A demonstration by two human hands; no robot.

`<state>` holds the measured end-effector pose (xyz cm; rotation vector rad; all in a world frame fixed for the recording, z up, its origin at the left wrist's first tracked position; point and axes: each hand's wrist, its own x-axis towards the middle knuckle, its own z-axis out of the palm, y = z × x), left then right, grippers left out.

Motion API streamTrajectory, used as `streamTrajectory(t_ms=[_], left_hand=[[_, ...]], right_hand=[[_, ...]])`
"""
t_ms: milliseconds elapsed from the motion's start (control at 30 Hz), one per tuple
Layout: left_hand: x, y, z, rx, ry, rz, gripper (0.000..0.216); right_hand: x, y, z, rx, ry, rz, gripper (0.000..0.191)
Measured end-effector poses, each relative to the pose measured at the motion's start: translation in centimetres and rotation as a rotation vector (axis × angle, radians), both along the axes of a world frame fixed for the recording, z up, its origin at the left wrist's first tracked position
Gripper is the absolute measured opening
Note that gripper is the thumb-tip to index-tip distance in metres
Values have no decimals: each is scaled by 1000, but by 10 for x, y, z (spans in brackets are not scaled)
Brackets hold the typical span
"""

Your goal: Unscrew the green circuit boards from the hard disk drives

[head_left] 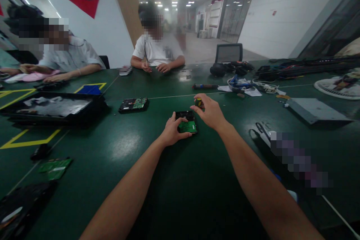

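On the green table in front of me lies a black hard drive [187,126], with a green circuit board showing on its upper face. My left hand [172,130] grips it from the left, thumb along the near side and fingers at the far edge. Above the drive's far right corner, my right hand [209,110] is closed around a screwdriver [198,102] with a yellow and black handle. The screwdriver's shaft and tip cannot be made out. Another hard drive [133,104] with an exposed board rests farther off to the left.
A black tray [95,105] stands at the left, near a loose green circuit board [57,168]. To the right are a grey metal box [315,109], a white fan grille [337,89] and cables [295,68]. Two people [157,48] sit across the table.
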<state>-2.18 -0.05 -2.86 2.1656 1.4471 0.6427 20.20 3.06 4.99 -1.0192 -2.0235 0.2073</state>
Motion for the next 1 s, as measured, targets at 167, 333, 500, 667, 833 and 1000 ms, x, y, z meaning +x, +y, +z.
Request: streamTrajectory(t_ms=[167, 333, 500, 667, 833, 1000], left_hand=[[0, 0, -1, 1, 1, -2, 70], [-1, 1, -2, -13, 0, -6, 70], [-1, 1, -1, -14, 4, -2, 70], [0, 1, -3, -7, 7, -2, 70], [-2, 4, -7, -3, 4, -12, 70], [-3, 4, -7, -8, 1, -19, 69]], right_hand=[[-2, 0, -1, 38, -3, 10, 41], [-4, -1, -5, 34, 47, -46, 42], [-5, -2, -8, 42, 66, -78, 35], [-7, -1, -11, 55, 90, -76, 43], [-9, -3, -11, 80, 35, -97, 40], [-9, 0, -13, 90, 83, -95, 43]])
